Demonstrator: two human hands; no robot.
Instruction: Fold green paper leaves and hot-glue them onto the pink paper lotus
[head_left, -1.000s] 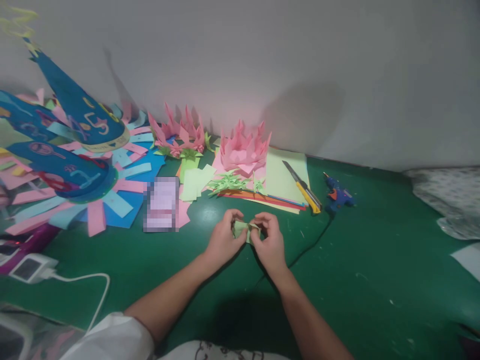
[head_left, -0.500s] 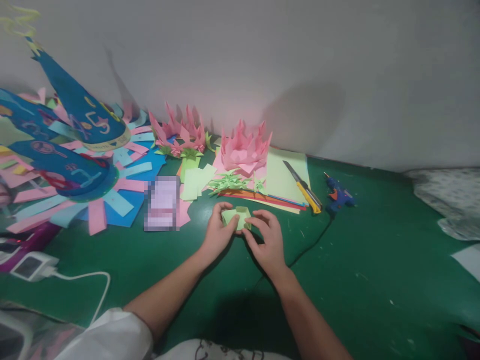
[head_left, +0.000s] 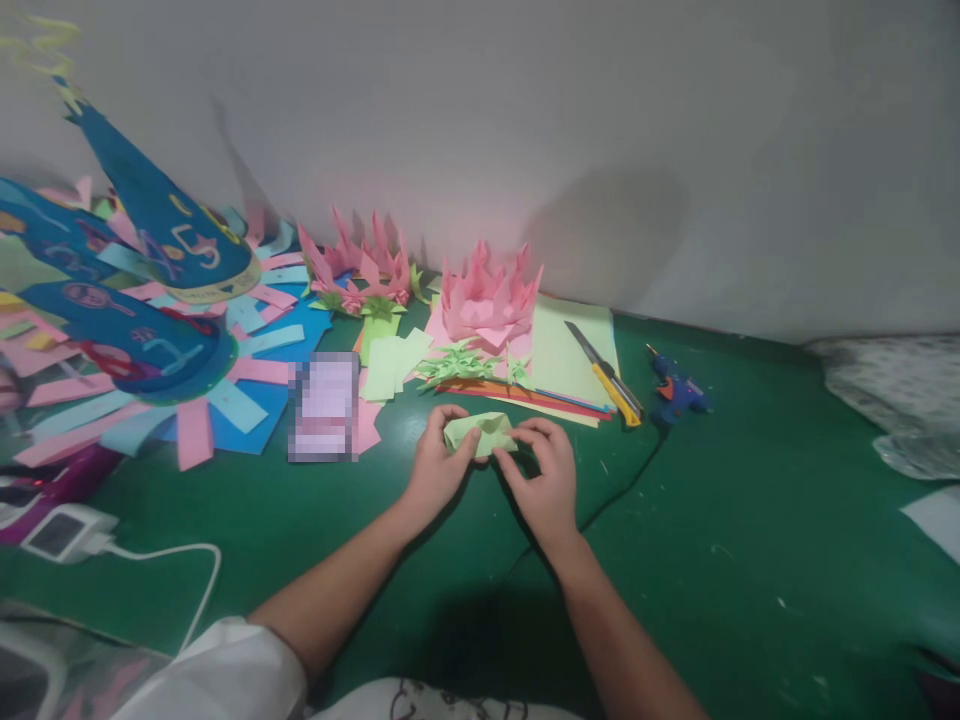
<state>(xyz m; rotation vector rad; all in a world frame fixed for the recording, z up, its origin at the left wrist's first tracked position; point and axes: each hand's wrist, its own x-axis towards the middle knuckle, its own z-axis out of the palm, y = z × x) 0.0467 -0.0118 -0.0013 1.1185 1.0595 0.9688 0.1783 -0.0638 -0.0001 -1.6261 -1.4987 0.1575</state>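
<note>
A small piece of folded light-green paper [head_left: 491,428] is held between my two hands, above the green table [head_left: 720,560]. My left hand [head_left: 442,455] grips its left side, thumb on top and fingers behind. On the other side, my right hand [head_left: 544,470] pinches the right end between thumb and fingers. The paper's middle is creased inward like a shallow pocket. Just beyond my hands lie green folded paper leaves [head_left: 461,365], and behind them stands a pink paper crown [head_left: 487,300].
A yellow box cutter [head_left: 615,390] with its blade out rests on coloured sheets [head_left: 574,340]. To its right is a blue glue gun [head_left: 679,390] with a trailing cord. A phone [head_left: 324,405], light-green slips [head_left: 394,365], another pink crown [head_left: 360,270] and blue cone hats [head_left: 165,220] occupy the left.
The folded paper has been drawn wider toward the right, its boxy opening now flatter. My right hand has shifted slightly right with its end; my left hand stays nearly in place.
</note>
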